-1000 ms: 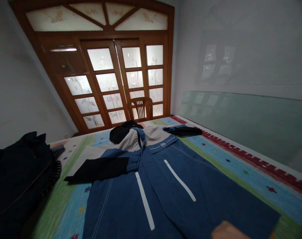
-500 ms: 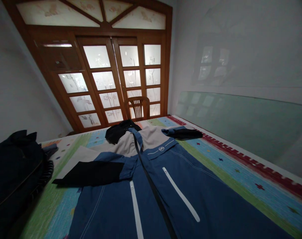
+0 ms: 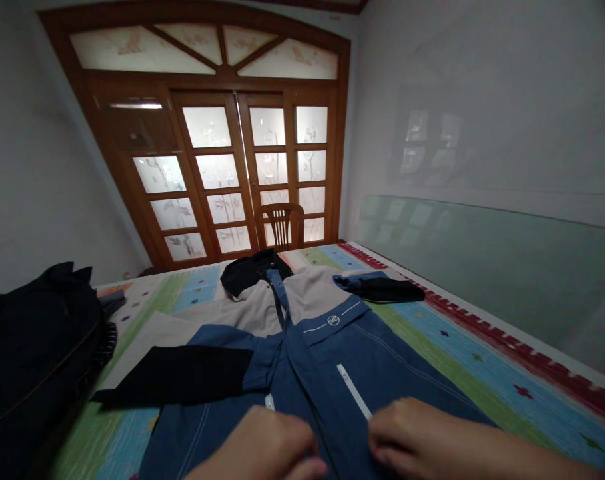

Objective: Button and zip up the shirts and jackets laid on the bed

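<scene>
Blue-and-beige hooded fabric jacket (image 3: 327,353) — soft, light, easily bunched, best taken along its front placket (image 3: 293,353) — lies under the curled left hand (image 3: 260,447) and right hand (image 3: 412,437), any pinch unclear.

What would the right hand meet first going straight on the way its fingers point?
The right hand likely meets the blue jacket's centre front first, then the left hand; depth is unclear.
</scene>
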A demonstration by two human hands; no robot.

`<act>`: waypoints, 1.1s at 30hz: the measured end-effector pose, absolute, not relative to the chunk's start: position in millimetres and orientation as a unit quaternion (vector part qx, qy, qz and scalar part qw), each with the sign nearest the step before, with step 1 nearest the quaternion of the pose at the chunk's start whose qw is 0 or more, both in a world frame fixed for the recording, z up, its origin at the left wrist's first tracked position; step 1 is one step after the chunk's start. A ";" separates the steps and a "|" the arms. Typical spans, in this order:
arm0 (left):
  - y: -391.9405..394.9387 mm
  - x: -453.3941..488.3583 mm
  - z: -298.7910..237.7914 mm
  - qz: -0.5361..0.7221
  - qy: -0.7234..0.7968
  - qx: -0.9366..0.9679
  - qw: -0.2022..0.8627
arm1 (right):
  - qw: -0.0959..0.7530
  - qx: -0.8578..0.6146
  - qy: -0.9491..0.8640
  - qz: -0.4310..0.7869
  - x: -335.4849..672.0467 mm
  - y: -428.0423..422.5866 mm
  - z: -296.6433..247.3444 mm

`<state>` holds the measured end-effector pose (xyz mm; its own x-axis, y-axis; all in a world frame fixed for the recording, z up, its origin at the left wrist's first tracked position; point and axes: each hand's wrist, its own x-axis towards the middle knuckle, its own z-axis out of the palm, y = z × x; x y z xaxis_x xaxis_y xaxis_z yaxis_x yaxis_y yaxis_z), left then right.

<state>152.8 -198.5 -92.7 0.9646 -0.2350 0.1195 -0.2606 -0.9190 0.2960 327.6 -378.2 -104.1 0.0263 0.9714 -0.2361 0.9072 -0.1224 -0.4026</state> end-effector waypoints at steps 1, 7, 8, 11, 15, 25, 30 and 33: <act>-182.2 160.9 -89.1 0.045 -0.078 0.984 0.157 | 0.095 -0.699 -0.675 0.218 329.7 -356.4 -97.8; -115.7 191.7 -86.8 0.032 0.155 0.949 0.273 | 0.180 -0.773 -0.598 0.112 339.9 -235.4 -100.1; -111.8 193.0 -88.3 0.035 0.162 0.947 0.276 | 0.185 -0.795 -0.572 0.087 341.6 -219.2 -104.8; -109.8 193.5 -88.8 0.039 0.170 0.948 0.268 | 0.197 -0.835 -0.511 0.045 346.5 -182.2 -119.8; -115.1 193.5 -78.1 0.038 0.158 0.963 0.216 | 0.216 -0.841 -0.493 0.044 351.5 -164.8 -135.9; -96.7 246.8 -58.8 0.141 0.157 0.955 0.210 | 0.246 -0.749 -0.613 0.051 351.0 -225.0 -143.9; -78.5 292.5 -63.0 0.181 0.263 0.935 0.157 | 0.217 -0.715 -0.664 0.028 343.2 -253.9 -150.4; -65.5 306.9 -70.0 0.157 0.314 0.923 0.159 | 0.200 -0.705 -0.680 0.012 343.0 -261.3 -154.9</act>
<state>306.9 -65.5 -70.0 0.7537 0.6291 0.1902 0.5292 -0.7525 0.3920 343.0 -261.3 -154.9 0.0746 0.9641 0.2549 0.9541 0.0053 -0.2994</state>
